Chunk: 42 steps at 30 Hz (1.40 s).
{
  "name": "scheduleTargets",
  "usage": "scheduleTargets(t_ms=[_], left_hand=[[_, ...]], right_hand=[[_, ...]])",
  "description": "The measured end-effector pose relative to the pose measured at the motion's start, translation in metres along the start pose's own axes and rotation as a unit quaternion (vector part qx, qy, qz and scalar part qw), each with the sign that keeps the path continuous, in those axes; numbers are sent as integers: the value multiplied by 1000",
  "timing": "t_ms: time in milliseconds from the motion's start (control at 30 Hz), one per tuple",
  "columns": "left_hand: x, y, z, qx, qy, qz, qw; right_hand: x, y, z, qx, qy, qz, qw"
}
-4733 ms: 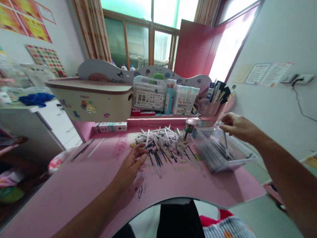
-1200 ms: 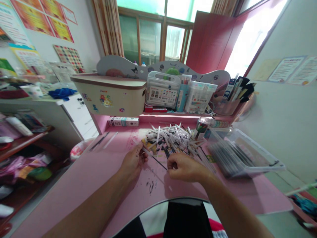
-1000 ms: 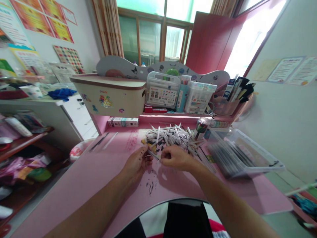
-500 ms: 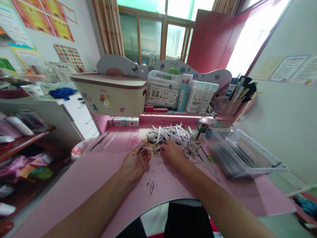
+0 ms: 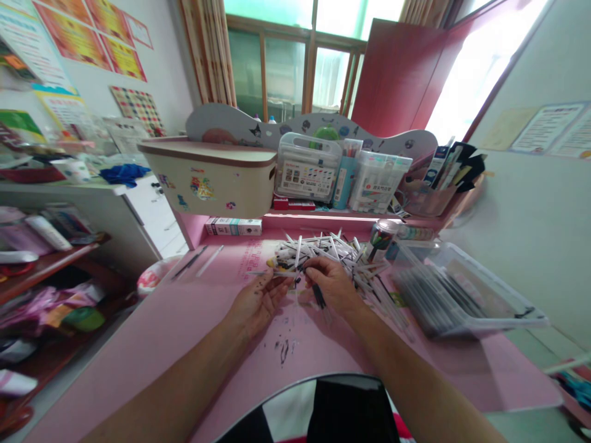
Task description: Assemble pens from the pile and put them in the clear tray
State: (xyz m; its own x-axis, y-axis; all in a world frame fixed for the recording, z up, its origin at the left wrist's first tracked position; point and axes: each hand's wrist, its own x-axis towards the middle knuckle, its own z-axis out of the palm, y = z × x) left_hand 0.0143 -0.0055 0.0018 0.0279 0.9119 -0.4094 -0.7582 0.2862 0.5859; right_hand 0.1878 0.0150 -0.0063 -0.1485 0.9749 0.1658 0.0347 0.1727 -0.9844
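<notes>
My left hand (image 5: 259, 303) is turned palm up near the front of the pile, thumb and fingers closed on a slim white pen (image 5: 282, 273) that lies roughly level. Close by on the right, my right hand (image 5: 333, 286) has its fingers pinched together. A dark slim pen (image 5: 318, 296) with a paler, blurred end slants down from beneath those fingers. Small dark bits show between the two hands, too small to name. Just behind them lies a loose heap of white and dark pens (image 5: 330, 246) on the pink desk (image 5: 207, 344).
A clear plastic bin (image 5: 498, 320) of grey pens stands right, beside a can of pens (image 5: 382, 237). Two pens (image 5: 210, 261) lie left. The back shelf bears a lidded cream box (image 5: 207, 184), a marker case (image 5: 307, 172) and a pen holder (image 5: 429, 200). Black smudges mark the desk.
My right hand has lifted slightly out of the heap, and a dark pen now shows under it. The white pen in my left hand has become more level. The view has shifted slightly.
</notes>
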Motion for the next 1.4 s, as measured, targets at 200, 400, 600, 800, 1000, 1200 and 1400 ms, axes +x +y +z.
scheduleTargets(t_ms=[200,400,600,800,1000,1200,1400], left_hand=[[0,0,1,-6,-2,4,1000],[-3,1,2,8,-5,11,1000],[-4,0,1,38,-25,45,998],[-9,-2,5,58,-26,50,997],[-10,-2,6,65,-30,54,996],[-10,-2,4,74,-44,42,995],[-7,-4,0,76,-54,51,994]], right_hand=[[-3,-3,6,22,-3,-1,1000],[-3,-4,11,-4,9,-16,1000],[-4,-1,11,-23,16,-16,999],[-10,-1,9,-127,18,-13,992],[-15,-3,10,-87,-6,15,996],[-13,-5,8,-156,19,-100,982],[-15,0,6,-117,3,-21,993]])
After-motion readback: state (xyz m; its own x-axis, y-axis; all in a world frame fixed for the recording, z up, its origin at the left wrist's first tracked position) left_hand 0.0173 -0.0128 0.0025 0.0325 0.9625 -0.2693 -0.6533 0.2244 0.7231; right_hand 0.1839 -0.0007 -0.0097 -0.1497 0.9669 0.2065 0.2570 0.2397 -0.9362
